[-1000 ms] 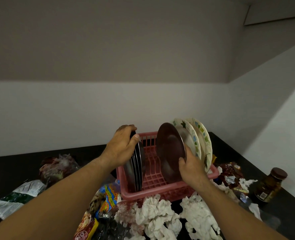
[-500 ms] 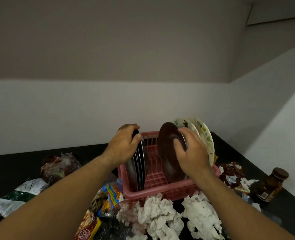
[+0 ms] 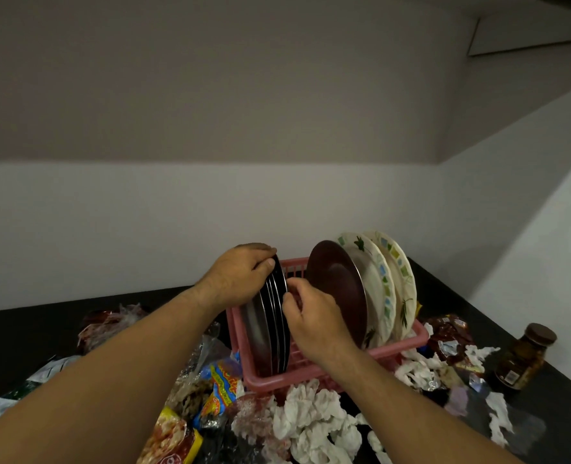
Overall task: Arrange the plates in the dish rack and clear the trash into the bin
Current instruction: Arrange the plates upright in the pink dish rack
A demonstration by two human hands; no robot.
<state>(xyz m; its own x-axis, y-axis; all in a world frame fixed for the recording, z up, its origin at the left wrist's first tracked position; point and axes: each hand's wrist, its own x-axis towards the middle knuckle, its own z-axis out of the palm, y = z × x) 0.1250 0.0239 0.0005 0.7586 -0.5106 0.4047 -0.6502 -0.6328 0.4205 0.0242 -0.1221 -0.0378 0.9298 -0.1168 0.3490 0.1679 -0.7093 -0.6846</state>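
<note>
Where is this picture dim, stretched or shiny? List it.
Head view: dim throughout, the black counter swallowing detail; wide lens stretches both forearms toward the bottom corners; thin highlights edge the dark plates, soft sheen on the brown plate.

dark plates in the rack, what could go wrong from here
The dark plates stand upright, gripped by the left hand while the right hand picks at their edge; they could fan out and topple in the pink rack. The brown plate leans unheld and may slide.
</note>
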